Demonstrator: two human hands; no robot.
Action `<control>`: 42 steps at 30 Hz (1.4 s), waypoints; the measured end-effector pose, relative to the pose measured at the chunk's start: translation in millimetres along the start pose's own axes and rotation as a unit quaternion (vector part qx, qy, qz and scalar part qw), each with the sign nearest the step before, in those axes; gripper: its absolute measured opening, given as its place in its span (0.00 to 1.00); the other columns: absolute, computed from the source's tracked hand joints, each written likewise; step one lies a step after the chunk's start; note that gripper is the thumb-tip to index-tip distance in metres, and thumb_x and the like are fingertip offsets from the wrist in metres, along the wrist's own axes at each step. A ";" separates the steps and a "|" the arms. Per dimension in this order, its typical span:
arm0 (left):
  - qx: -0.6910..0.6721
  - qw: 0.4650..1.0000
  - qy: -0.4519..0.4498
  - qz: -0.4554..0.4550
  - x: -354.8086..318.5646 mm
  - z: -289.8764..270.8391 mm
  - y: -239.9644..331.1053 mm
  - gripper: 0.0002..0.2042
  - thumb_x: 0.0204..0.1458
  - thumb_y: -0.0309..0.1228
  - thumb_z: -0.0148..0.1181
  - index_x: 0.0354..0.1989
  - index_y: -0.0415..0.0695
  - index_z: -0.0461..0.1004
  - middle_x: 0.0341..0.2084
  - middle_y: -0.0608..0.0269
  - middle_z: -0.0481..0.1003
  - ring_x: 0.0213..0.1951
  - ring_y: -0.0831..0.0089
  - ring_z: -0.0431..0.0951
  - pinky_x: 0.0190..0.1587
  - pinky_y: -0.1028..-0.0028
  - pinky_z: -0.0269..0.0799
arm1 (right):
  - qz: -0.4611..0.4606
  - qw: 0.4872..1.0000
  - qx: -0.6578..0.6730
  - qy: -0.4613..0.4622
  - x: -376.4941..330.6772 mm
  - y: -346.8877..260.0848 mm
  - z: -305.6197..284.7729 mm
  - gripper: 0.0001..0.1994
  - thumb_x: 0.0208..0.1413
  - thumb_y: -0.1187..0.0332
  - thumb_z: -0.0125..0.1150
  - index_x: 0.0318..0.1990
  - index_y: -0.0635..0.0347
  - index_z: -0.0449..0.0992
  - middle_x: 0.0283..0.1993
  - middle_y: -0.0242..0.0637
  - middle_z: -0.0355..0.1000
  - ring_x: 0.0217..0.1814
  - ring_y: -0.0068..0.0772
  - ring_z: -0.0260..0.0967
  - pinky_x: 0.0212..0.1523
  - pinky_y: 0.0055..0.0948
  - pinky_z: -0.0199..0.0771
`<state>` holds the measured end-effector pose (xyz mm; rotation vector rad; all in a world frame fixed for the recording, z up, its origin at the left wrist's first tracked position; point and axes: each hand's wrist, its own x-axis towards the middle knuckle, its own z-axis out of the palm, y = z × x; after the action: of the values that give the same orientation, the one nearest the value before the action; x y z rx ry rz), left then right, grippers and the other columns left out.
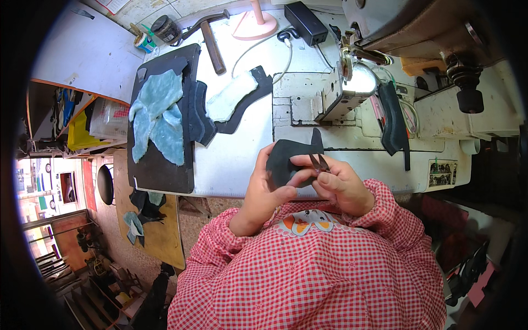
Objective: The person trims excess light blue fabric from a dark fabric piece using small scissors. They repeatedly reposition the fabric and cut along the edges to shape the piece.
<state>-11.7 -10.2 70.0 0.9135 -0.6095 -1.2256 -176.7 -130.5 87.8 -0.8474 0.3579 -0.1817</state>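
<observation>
A curved black piece, leather or fabric, is held up in front of my chest by my left hand, thumb on the near side. My right hand is closed round small thread snips, their two dark blades apart and pointing up. Fingers of the right hand also touch the black piece's right side. Just beyond the hands stands a sewing machine with a metal bed. What the fingertips cover at the piece's lower edge is hidden.
Light-blue fluffy pieces lie on a black board at the left. Black cut pieces with a pale lining lie beside it. Farther back are a hammer, a jar, a pink stand and a black power box.
</observation>
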 end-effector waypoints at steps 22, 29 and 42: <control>-0.039 0.996 -0.015 -0.079 5.8 -18.4 36.6 0.28 0.58 0.32 0.56 0.66 0.39 0.57 0.55 0.54 0.71 0.53 0.70 0.74 0.53 0.73 0.70 | -0.030 0.932 -0.360 0.038 15.1 -31.7 -21.5 0.15 0.52 0.74 0.69 0.46 0.64 0.74 0.37 0.33 0.73 0.38 0.21 0.69 0.41 0.22 0.70; 0.199 0.943 -0.132 -0.234 32.6 -22.0 65.3 0.23 0.56 0.24 0.60 0.61 0.39 0.66 0.46 0.61 0.76 0.47 0.79 0.73 0.49 0.77 0.70 | -0.159 0.761 -0.627 -0.046 26.1 -53.5 -1.8 0.12 0.46 0.73 0.66 0.39 0.58 0.74 0.32 0.42 0.75 0.34 0.49 0.74 0.34 0.40 0.73; -0.002 0.977 0.087 -0.193 21.4 -7.5 30.9 0.12 0.58 0.23 0.57 0.49 0.35 0.74 0.39 0.63 0.79 0.38 0.78 0.79 0.43 0.79 0.75 | -0.318 0.660 -0.663 0.153 9.8 -29.4 3.8 0.21 0.50 0.55 0.68 0.47 0.58 0.76 0.27 0.35 0.69 0.25 0.38 0.70 0.25 0.34 0.67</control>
<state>16.0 -26.6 90.7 1.1584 -0.2950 -1.4696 -166.7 -150.0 110.1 -2.4409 0.4827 -0.7814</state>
